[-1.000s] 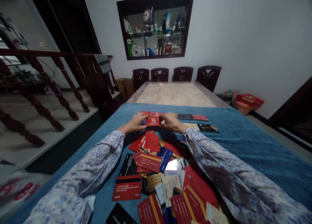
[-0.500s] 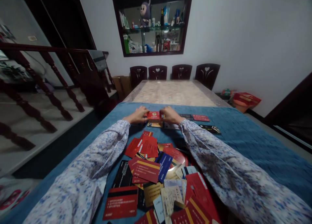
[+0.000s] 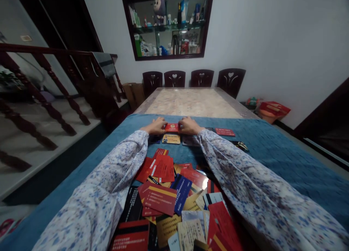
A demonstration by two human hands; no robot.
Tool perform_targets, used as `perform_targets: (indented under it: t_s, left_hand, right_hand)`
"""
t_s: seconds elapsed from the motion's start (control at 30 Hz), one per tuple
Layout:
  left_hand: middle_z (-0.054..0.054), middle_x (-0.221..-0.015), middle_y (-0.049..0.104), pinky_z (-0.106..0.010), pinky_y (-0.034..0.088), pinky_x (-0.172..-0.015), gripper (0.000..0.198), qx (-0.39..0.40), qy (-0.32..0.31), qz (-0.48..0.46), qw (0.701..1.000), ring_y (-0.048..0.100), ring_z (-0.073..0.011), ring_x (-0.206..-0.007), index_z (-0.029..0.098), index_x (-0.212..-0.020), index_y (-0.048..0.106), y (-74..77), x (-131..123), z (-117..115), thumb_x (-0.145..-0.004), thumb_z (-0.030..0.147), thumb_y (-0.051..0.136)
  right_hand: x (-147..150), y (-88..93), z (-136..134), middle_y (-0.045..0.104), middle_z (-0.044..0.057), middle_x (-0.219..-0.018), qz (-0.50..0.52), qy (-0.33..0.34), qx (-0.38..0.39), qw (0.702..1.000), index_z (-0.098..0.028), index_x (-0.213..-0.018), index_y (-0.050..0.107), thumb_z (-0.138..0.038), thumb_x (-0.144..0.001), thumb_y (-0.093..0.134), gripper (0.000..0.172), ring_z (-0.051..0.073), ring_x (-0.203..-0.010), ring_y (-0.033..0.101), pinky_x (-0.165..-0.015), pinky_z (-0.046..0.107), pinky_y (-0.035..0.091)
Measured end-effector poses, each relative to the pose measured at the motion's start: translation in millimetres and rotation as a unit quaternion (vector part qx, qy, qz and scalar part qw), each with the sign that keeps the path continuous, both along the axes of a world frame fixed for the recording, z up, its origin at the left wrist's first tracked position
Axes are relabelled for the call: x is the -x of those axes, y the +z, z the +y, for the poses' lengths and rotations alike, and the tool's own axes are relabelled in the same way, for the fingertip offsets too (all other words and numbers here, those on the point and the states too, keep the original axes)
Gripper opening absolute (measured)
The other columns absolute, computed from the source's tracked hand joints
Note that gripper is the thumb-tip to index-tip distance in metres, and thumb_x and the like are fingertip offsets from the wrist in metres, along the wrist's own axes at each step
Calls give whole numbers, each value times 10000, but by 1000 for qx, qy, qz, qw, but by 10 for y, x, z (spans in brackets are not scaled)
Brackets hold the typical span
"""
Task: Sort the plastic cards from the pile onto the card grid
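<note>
Both hands are near the middle of the far edge of the blue cloth (image 3: 261,134), which covers the near part of the table (image 3: 191,102). Between them lies a red card (image 3: 172,127), a little short of that edge. The left hand (image 3: 156,126) pinches the card's left side with thumb and fingertips, and the right hand (image 3: 190,126) pinches its right side in the same way. Just nearer than the red card is a yellow card (image 3: 171,139), with a dark blue card (image 3: 155,139) below the left hand and a pale card (image 3: 190,140) below the right. Toward the cloth's right edge, past the right hand, are a pinkish-red card (image 3: 225,132) and, nearer, a black card (image 3: 240,146) partly hidden by the sleeve. A loose heap of cards (image 3: 159,198), mostly red with some blue, black and gold, overlaps between the forearms toward the cloth's near side. Four chairs (image 3: 174,78) stand along the table's far edge.
</note>
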State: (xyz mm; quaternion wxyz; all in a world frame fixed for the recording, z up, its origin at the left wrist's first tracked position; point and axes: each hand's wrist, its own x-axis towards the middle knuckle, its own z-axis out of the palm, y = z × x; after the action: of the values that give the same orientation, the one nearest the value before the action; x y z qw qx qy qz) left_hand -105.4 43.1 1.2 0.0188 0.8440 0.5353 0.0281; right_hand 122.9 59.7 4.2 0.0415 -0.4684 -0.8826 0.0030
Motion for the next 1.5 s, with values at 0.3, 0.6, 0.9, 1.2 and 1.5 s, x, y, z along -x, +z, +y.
perform_targets:
  t_s: [0.3,0.6,0.9,1.2,1.5]
  left_hand:
    - [-142,-1262,621,-517,426,-1049,321,9,-1,27,1000,484,-346,-1242,194,-1126,691,-62,-32,108,-844,320,602]
    - [-152,-1203,644,-561,389,-1044,275,11,0,36,999,464,-362,-1228,191,-1045,713,-89,-51,130,-810,272,594]
    - [-161,-1202,642,-573,406,-1024,259,20,18,55,998,475,-375,-1221,197,-1024,725,-107,-60,155,-806,258,599]
    - [-153,-1174,638,-578,405,-1023,250,18,21,63,998,472,-381,-1227,206,-982,730,-151,-86,185,-771,212,598]
    - [-166,-1246,626,-583,372,-1048,295,10,19,33,999,457,-393,-1274,182,-1030,721,-58,-95,32,-761,162,603]
  right_hand:
    - [15,-72,76,661,192,-1343,-21,2,10,1000,-185,-1203,768,-398,-850,711,416,392,-1289,533,-890,398,494]
    - [31,-70,108,687,178,-1317,-31,11,21,999,-197,-1179,776,-395,-867,692,379,399,-1286,541,-912,423,509]
    - [58,-88,120,706,171,-1287,-29,16,22,999,-220,-1140,788,-359,-860,690,328,401,-1265,555,-901,435,521]
    - [38,-88,150,725,132,-1272,-21,29,31,999,-243,-1117,797,-351,-842,685,316,384,-1225,576,-878,412,517]
    - [35,-81,136,683,178,-1325,-44,33,27,998,-214,-1193,773,-401,-887,673,373,412,-1279,526,-959,500,484]
